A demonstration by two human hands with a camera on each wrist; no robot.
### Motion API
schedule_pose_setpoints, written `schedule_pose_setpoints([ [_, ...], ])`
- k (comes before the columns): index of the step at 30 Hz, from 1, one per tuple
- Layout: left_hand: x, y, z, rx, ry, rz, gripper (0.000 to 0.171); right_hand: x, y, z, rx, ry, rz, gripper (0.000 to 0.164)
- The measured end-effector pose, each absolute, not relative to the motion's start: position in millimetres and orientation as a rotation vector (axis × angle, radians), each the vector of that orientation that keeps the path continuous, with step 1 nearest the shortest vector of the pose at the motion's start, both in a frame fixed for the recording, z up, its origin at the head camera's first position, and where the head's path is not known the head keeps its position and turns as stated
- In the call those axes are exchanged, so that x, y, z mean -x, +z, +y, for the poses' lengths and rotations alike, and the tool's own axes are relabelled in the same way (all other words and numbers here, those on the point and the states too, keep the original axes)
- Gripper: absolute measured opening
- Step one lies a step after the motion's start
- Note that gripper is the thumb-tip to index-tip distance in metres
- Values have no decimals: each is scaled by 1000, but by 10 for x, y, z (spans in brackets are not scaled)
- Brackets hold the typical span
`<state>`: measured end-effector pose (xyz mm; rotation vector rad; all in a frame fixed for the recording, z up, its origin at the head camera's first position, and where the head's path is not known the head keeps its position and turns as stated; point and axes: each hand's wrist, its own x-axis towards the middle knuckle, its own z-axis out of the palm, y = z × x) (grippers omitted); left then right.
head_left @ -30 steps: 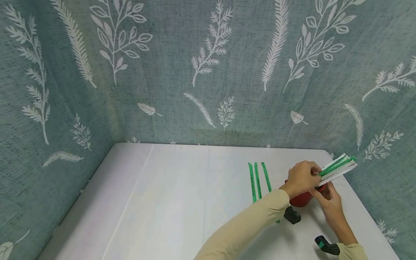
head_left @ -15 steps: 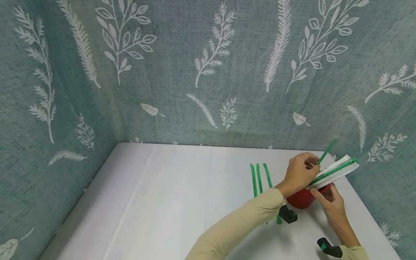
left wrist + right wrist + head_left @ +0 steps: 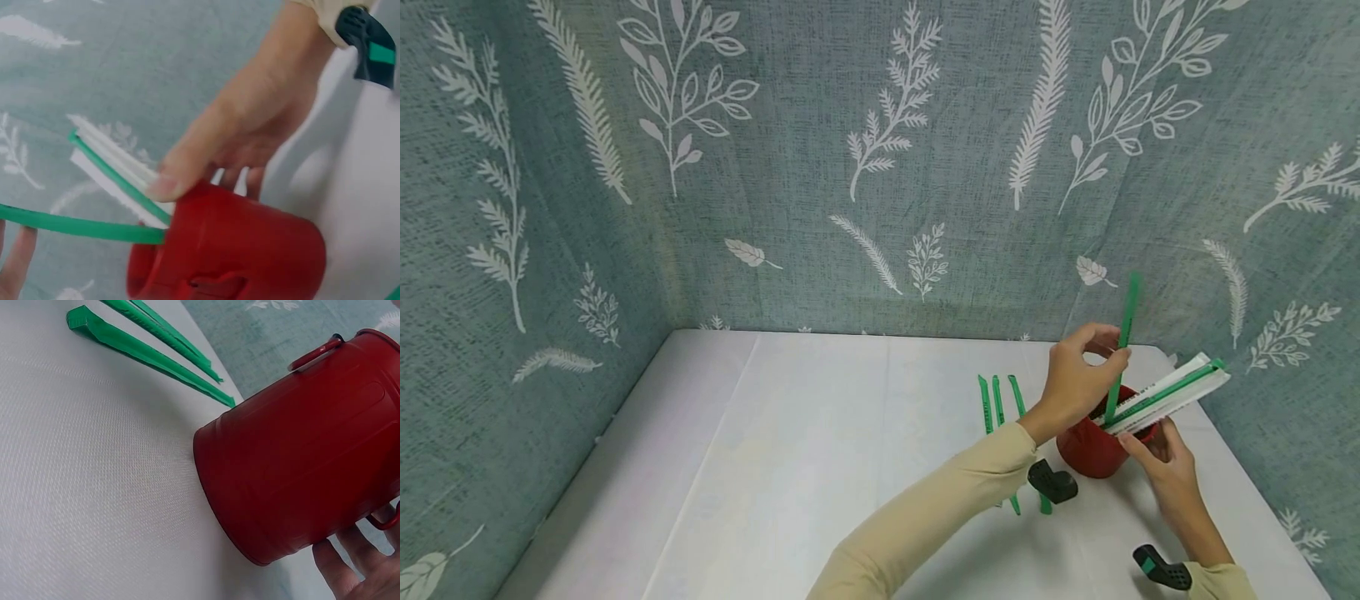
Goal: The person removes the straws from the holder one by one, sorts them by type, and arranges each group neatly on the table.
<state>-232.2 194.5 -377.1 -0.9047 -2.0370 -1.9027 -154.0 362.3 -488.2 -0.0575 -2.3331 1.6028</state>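
Observation:
In the head view my left hand (image 3: 1075,383) pinches a green wrapped straw (image 3: 1127,312) between thumb and fingers. The straw leans almost upright, its lower end inside the red bucket (image 3: 1092,454). My right hand (image 3: 1167,479) grips the bucket's right side; in the left wrist view the thumb lies over the rim and the other fingers are partly hidden behind the bucket. Several white wrapped straws (image 3: 1180,404) and another green one (image 3: 112,169) slant out of the bucket to the right. The right wrist view shows the bucket's side with small loop handles (image 3: 315,355).
Several green wrapped straws (image 3: 1017,393) lie side by side on the white table (image 3: 790,450), left of the bucket and partly behind the left forearm. Patterned green-grey cloth (image 3: 805,167) borders the table's back and sides. Each wrist wears a black camera (image 3: 1161,568).
My left hand has drawn one green straw away from the bundle and moved it left, turning it from slanted to nearly upright. The right hand keeps its place on the bucket.

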Motion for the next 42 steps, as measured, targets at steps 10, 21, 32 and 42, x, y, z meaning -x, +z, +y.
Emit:
schedule_pose_setpoints([
  [10, 2129, -3434, 1703, 798, -2065, -1911, 20, 1539, -4889, 3637, 63, 1578, -2339, 65],
  [21, 2135, -3323, 1513, 805, -2280, -1749, 24, 1547, -4877, 3632, 56, 1641, -2310, 65],
  [32, 2323, -3568, 1467, 781, -2455, -1732, 27, 1558, -4882, 3618, 42, 1611, -2315, 64],
  [42, 2316, -3634, 1360, 720, -2595, -1775, 30, 1559, -4907, 3630, 16, 1667, -2274, 63],
])
